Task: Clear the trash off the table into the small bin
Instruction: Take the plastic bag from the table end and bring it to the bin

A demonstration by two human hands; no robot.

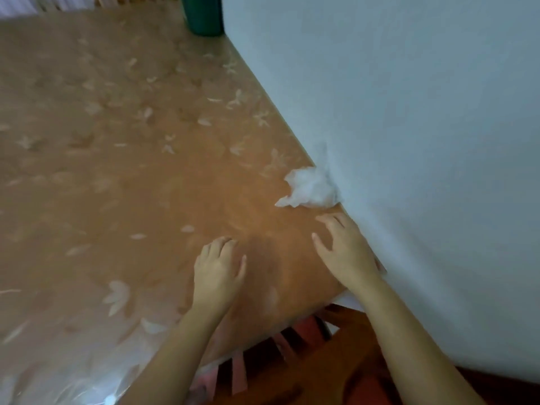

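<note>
A crumpled white tissue [311, 188] lies on the table [117, 171] where its right edge meets the wall. My right hand [343, 249] hovers just below the tissue, fingers spread, a short gap away and holding nothing. My left hand [217, 270] rests over the table to the left of it, fingers loosely curled, also holding nothing. A dark green container [203, 14], perhaps the bin, stands at the far end of the table by the wall; only its lower part shows.
The table has a brown cloth with a pale leaf pattern under clear plastic. A pale wall [409, 141] runs along the right edge. A wooden chair with a red striped seat [292, 346] sits below the near table edge.
</note>
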